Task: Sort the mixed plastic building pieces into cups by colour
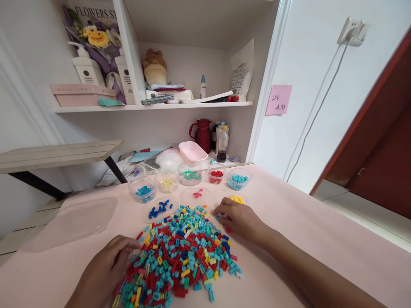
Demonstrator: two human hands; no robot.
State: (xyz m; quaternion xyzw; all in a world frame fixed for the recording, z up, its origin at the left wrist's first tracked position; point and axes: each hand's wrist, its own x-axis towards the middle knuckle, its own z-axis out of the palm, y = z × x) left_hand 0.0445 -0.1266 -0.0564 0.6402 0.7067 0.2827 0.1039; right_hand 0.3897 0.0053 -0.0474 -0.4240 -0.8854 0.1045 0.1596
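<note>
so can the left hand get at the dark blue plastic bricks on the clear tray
Probably yes: only the edge of the multicoloured brick pile lies between the left hand and those dark blue bricks.

Pink tabletop point(321, 239) under mixed bricks point(189, 252)

A dark red lidded jug point(203, 136) stands beside a clear, yellow-capped plastic bottle point(222, 144) of dark liquid beneath a white shelf point(154, 107) bearing a brown plush toy point(155, 67) and a pale pink box point(83, 95), while a pink paper note point(278, 100) hangs on the white wall point(308, 72).
</note>
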